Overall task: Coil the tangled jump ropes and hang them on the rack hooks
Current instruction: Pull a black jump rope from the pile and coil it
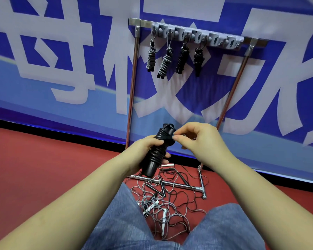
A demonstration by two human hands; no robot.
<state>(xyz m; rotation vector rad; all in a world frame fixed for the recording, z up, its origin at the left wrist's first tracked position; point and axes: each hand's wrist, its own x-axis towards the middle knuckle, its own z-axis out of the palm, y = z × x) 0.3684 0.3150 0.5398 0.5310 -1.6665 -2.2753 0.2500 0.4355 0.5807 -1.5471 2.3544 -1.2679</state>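
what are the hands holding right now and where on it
The left hand grips the black coiled jump rope round the middle of its wrapped bundle. The right hand pinches the cord near the bundle's upper end.

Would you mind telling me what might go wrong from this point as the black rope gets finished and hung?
1. The right hand only pinches the cord end on the black coiled rope gripped by the left hand; if it slips, the wraps may loosen.
2. The tangled ropes lie around the rack's base bar by the knees and could snag.
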